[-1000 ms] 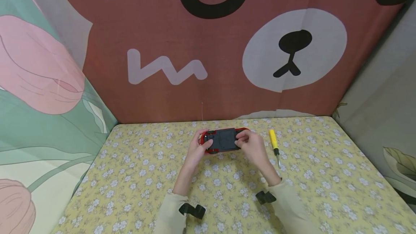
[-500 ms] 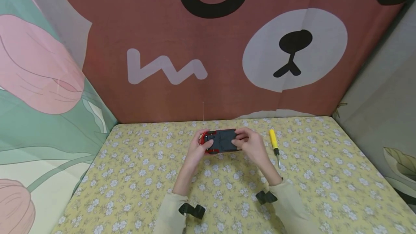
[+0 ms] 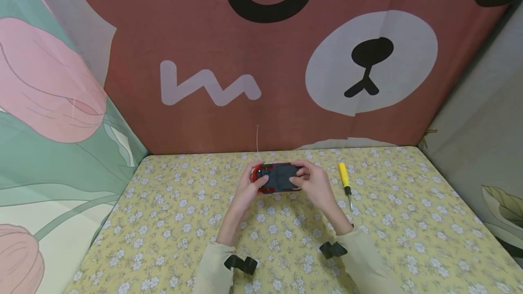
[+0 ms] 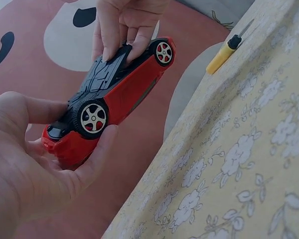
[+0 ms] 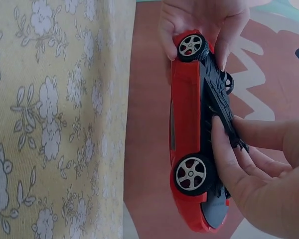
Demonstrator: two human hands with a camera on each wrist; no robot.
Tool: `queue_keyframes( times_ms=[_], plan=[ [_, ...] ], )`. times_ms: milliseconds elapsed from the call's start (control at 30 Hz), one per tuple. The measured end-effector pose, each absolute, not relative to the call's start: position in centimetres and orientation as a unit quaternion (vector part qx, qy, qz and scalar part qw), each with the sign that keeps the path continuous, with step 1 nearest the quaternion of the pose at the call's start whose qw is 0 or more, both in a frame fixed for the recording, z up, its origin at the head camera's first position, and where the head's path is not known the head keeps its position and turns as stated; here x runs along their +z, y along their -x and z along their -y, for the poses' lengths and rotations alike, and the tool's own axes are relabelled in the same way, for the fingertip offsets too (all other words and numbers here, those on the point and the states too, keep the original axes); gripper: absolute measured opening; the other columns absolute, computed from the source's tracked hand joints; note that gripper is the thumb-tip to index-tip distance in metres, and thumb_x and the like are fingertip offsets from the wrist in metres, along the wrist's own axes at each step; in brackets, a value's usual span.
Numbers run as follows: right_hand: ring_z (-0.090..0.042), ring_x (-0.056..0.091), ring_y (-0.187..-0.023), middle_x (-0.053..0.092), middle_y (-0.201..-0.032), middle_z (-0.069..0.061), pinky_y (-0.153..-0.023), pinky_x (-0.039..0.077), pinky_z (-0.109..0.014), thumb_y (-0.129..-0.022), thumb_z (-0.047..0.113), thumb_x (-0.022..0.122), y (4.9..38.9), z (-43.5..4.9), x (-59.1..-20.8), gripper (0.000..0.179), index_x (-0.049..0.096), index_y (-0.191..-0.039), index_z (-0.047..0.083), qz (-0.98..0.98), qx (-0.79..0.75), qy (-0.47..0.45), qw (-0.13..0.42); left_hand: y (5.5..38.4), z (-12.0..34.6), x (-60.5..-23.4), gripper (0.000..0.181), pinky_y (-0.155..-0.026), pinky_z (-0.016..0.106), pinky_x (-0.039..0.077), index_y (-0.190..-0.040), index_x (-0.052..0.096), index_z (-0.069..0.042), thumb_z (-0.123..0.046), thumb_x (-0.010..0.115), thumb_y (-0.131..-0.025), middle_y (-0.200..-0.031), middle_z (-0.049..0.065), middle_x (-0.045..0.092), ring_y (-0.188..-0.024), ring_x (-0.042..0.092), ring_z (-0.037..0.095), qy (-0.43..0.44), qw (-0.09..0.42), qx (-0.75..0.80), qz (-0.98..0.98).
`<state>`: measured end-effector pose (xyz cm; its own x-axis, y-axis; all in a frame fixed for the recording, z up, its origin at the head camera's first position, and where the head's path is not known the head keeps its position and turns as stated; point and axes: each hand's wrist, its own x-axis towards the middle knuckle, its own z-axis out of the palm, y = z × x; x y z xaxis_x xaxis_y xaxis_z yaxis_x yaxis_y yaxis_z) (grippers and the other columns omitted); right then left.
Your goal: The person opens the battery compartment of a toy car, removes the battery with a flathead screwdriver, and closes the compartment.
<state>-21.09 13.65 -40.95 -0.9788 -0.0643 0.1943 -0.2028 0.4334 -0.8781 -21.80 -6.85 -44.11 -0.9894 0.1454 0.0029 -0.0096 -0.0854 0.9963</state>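
A red toy car [image 4: 134,92] is held bottom-up above the table, its black underside turned toward the head camera. My left hand [image 3: 244,188] grips one end, with the thumb on the underside and fingers around the body by a wheel [image 4: 92,118]. At the other end, my right hand [image 3: 318,186] pinches a flat black cover [image 5: 220,102] between thumb and fingers. That cover stands tilted up from the car's underside at the right-hand end, leaving a gap. Whether its other end is still attached cannot be told. Fingers hide part of the opening beneath it.
A screwdriver [image 3: 344,176] with a yellow handle lies on the table to the right of my right hand. Yellow floral cloth [image 3: 163,239] covers the table. Behind its back edge hangs a red-brown printed curtain [image 3: 204,130].
My right hand's fingers have shifted slightly left along the underside, drawing the black cover with them. My left hand and the car stay nearly still.
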Motion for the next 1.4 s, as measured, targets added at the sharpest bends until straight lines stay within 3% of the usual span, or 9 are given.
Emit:
queue_keyframes(
  times_ms=[133,300,633,900,1400],
  plan=[
    [-0.026,0.07,-0.084,0.068,-0.087,-0.009,-0.069,0.057,-0.034,-0.089,-0.002,0.078,21.0,-13.4,-40.8,0.037,0.07,-0.125,0.0,0.842,0.527,-0.088,0.067,21.7,7.0,-44.1,0.051,-0.086,0.037,0.06,-0.151,0.049,-0.014,-0.011,0.065,-0.102,-0.143,0.019,0.055,-0.116,0.065,0.031,-0.063,0.055,0.732,-0.676],
    [-0.026,0.07,-0.085,0.068,-0.085,-0.007,-0.074,0.06,-0.039,-0.088,-0.001,0.079,21.0,-13.3,-40.7,0.038,0.071,-0.125,0.002,0.84,0.532,-0.092,0.059,21.7,7.3,-44.0,0.048,-0.086,0.035,0.059,-0.146,0.055,-0.014,-0.011,0.068,-0.1,-0.141,0.017,0.056,-0.118,0.063,0.03,-0.072,0.046,0.73,-0.678],
    [-0.029,0.069,-0.091,0.069,-0.094,-0.011,-0.076,0.061,-0.043,-0.092,0.002,0.075,21.0,-14.1,-40.0,0.038,0.069,-0.13,0.002,0.833,0.548,-0.067,0.04,22.0,7.4,-43.8,0.044,-0.074,0.03,0.059,-0.141,0.057,-0.007,-0.005,0.067,-0.099,-0.131,0.019,0.063,-0.1,0.069,0.022,-0.059,0.034,0.736,-0.673],
    [-0.021,0.07,-0.081,0.069,-0.091,-0.012,-0.069,0.062,-0.03,-0.093,0.001,0.075,21.3,-15.5,-39.3,0.041,0.066,-0.133,-0.001,0.814,0.577,-0.035,0.048,22.1,7.8,-43.8,0.046,-0.076,0.031,0.059,-0.143,0.056,-0.008,-0.009,0.067,-0.098,-0.132,0.019,0.061,-0.104,0.067,0.024,-0.019,0.022,0.743,-0.669],
    [-0.01,0.068,-0.076,0.07,-0.091,-0.012,-0.071,0.061,-0.026,-0.095,0.002,0.073,21.7,-17.6,-38.7,0.044,0.063,-0.137,0.0,0.806,0.589,-0.011,0.052,22.2,8.2,-43.4,0.044,-0.076,0.029,0.058,-0.141,0.059,-0.011,-0.011,0.068,-0.097,-0.135,0.018,0.059,-0.103,0.067,0.024,0.007,0.029,0.754,-0.656]
  ],
)
